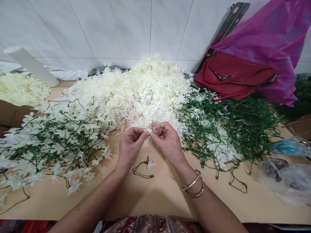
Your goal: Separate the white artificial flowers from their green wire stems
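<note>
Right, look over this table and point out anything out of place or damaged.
The red handbag looks out of place, a personal item up against the green stems. One stemmed white flower lies apart on the tabletop. I see no damage.

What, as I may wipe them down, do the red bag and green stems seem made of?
Red bag: leather or imitation leather, smooth with a soft sheen, judging by its supple folds. Green stems: probably matte plastic, perhaps over wire, as they hold kinks.

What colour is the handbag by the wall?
The handbag is red. It shows best in the head view.
</note>
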Motion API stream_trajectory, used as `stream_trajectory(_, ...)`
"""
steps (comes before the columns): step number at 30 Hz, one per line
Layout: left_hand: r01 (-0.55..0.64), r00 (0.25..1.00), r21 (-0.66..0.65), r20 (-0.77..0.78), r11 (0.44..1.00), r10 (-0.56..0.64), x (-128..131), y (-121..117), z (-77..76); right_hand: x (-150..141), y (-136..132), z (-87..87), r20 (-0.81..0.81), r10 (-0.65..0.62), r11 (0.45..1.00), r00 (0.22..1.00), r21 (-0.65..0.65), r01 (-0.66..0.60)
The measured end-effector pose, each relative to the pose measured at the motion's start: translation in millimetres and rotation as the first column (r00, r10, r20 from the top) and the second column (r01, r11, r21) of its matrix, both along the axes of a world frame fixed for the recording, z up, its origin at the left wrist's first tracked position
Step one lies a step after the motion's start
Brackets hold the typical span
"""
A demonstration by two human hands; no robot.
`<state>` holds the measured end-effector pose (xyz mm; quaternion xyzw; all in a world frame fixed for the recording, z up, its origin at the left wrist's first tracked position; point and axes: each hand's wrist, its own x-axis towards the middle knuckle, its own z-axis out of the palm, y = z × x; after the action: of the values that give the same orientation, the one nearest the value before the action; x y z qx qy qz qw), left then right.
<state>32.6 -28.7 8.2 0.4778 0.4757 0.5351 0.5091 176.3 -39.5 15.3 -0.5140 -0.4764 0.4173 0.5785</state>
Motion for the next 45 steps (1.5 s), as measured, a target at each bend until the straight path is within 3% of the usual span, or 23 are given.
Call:
stream_trajectory(10, 0.013, 0.973, 0.120, -0.230, 0.993, 0.015, -1, -3, -9.4, -4, -2, -0.2, -0.065, -0.014, 0.993, 0.998, -0.118, 0.006)
stream_trajectory(20, 0.081, 0.960, 0.182, -0.278, 0.980, -0.028, -2, -6, -8.7, -2, 0, -3.3, -0.093, 0.030, 0.994, 0.995, -0.106, -0.040)
stream_trajectory(25, 0.117, 0.910, 0.271, -0.414, 0.955, 0.006, -10, -20, 1.1, 7, 6, -9.4, -0.067, -0.033, 0.998, 0.997, -0.060, 0.029)
stream_trajectory(27, 0.171, 0.828, 0.387, -0.555, 0.906, 0.081, -20, -35, 5.7, 11, 9, -9.5, -0.124, -0.046, 0.997, 0.991, -0.069, 0.037)
stream_trajectory(29, 0.368, 0.737, 0.496, -0.671, 0.786, 0.078, -33, -53, 7.3, 15, 11, -7.8, -0.158, -0.045, 0.995, 0.986, -0.090, 0.031)
stream_trajectory(31, 0.592, 0.621, 0.486, -0.783, 0.643, 0.020, -46, -68, 5.2, 18, 12, -5.3, -0.157, -0.041, 0.995, 0.987, -0.099, 0.025)
stream_trajectory(33, 0.684, 0.525, 0.420, -0.851, 0.597, -0.002, -56, -79, 0.1, 19, 13, -3.0, -0.161, -0.031, 0.995, 0.986, -0.097, 0.015)
stream_trajectory(38, 0.679, 0.499, 0.397, -0.866, 0.617, 0.008, -53, -82, -12.4, 20, 13, -1.5, -0.202, -0.023, 0.994, 0.979, -0.107, 0.001)
stream_trajectory(41, 0.667, 0.566, 0.402, -0.821, 0.627, -0.075, -44, -77, -9.5, 23, 14, -1.6, -0.277, -0.040, 0.994, 0.960, -0.110, 0.010)
stream_trajectory(43, 0.590, 0.687, 0.354, -0.692, 0.726, -0.221, -39, -70, -3.6, 25, 14, -0.3, -0.335, -0.029, 0.994, 0.942, -0.107, -0.008)
stream_trajectory(45, 0.459, 0.826, 0.201, -0.455, 0.865, -0.333, -33, -59, 2.3, 28, 15, 2.0, -0.377, 0.012, 0.992, 0.926, -0.111, -0.058)
